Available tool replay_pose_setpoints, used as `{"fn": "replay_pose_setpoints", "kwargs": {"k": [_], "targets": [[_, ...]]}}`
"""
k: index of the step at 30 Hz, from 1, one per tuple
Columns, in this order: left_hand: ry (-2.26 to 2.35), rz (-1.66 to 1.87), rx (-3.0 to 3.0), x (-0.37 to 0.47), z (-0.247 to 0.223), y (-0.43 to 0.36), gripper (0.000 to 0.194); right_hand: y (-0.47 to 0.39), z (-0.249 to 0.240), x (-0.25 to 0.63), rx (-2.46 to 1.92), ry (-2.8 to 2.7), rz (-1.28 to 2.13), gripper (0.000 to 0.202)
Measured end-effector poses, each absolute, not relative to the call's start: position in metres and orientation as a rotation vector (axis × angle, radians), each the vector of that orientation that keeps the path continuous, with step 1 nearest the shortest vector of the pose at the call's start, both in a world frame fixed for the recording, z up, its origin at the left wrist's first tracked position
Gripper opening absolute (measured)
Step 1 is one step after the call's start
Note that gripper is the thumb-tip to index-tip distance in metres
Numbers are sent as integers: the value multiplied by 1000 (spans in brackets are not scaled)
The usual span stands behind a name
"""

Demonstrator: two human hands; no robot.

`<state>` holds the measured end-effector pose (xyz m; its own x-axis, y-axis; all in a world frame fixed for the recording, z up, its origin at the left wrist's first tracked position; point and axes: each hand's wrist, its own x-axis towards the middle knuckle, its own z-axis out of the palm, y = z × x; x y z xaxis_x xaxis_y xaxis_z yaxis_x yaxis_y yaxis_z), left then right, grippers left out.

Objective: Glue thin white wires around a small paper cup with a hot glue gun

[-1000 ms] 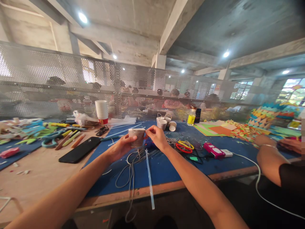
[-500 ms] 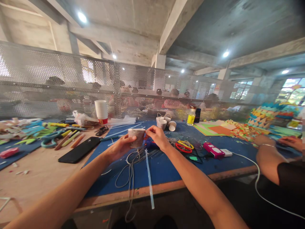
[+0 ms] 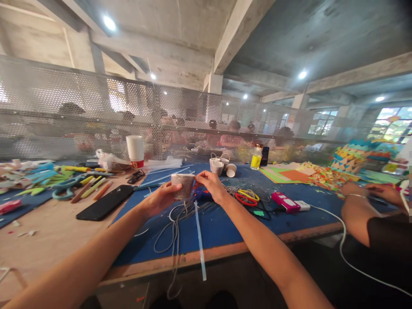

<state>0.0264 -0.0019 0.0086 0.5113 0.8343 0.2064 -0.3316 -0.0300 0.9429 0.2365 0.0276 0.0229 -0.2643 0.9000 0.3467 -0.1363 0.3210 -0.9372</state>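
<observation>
My left hand [image 3: 160,198] is closed around the side of a small grey-brown cup [image 3: 183,188], its thumb on the front. The cup is held upright above the blue mat [image 3: 222,231]. At the rim's right side my right hand [image 3: 207,184] pinches, and what lies between its fingertips is too small to make out. Loops of grey cord [image 3: 175,229] hang below the cup and over the table edge. A clear glue stick [image 3: 200,240] runs from a partly hidden blue tool [image 3: 202,195] near my right wrist. Behind my right hand stand several small pale cups [image 3: 217,166].
Left lie a black phone [image 3: 104,202], scissors [image 3: 62,192] and markers; a paper-cup stack [image 3: 135,150] stands behind. To the right are cords, a magenta box [image 3: 285,202], a yellow-labelled bottle [image 3: 256,158] and coloured paper. A co-worker's arm [image 3: 355,210] is far right. A perforated screen [image 3: 180,124] spans the back.
My hands and the cup stay almost the same, with the right fingertips still at the rim. The view has shifted slightly. The co-worker's far hand at the right has moved a little.
</observation>
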Motion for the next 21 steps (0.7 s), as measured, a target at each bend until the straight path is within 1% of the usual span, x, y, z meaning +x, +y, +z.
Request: {"fn": "replay_pose_setpoints", "kwargs": {"k": [9, 17, 21], "targets": [[461, 974, 1250, 23, 3, 5, 43, 29, 20, 237, -752, -1378, 1370, 34], [443, 971, 1233, 22, 2, 5, 41, 32, 19, 238, -674, -1366, 1432, 36], [453, 1010, 1217, 24, 5, 4, 39, 32, 18, 236, -643, -1345, 1405, 36]]}}
